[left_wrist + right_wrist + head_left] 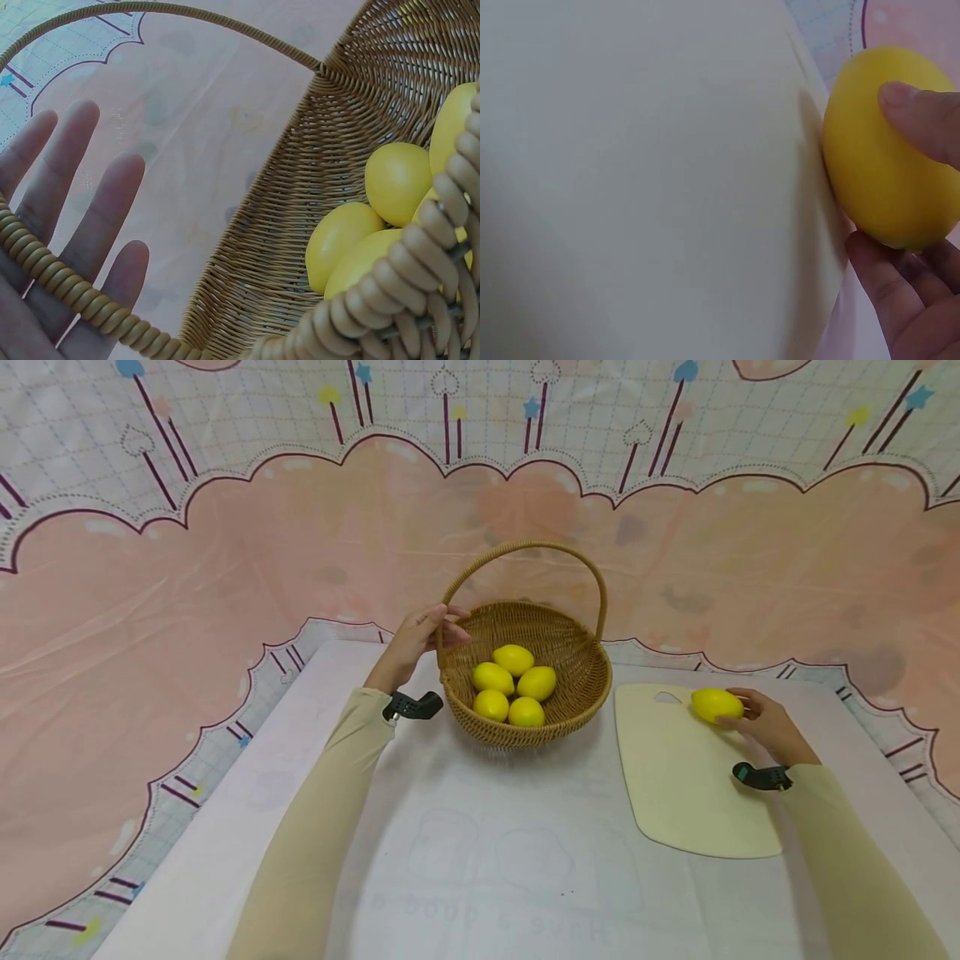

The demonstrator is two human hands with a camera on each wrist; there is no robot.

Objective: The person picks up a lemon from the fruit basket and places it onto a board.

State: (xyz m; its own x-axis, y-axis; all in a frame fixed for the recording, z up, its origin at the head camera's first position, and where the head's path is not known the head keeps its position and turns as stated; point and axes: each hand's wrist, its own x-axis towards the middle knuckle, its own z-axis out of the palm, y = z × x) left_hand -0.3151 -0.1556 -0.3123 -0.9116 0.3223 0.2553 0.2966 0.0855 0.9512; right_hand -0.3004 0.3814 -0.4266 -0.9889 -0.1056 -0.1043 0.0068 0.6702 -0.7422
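A yellow lemon (715, 704) is held by my right hand (772, 727) over the upper right part of a cream cutting board (686, 785). In the right wrist view the thumb (922, 120) lies across the lemon's side, with fingertips under its lower end. My left hand (415, 645) is at the left foot of a wicker basket's arched handle (534, 544). Its fingers (101, 214) stretch out straight behind the handle in the left wrist view. Several lemons (513, 660) lie together inside the basket (573, 714).
The white tabletop (480, 835) carries the basket at the back middle and the cutting board to its right. Behind them hangs a pink and white patterned cloth (360, 527). A dark wrist camera (412, 706) sits on the left wrist, another (761, 777) on the right.
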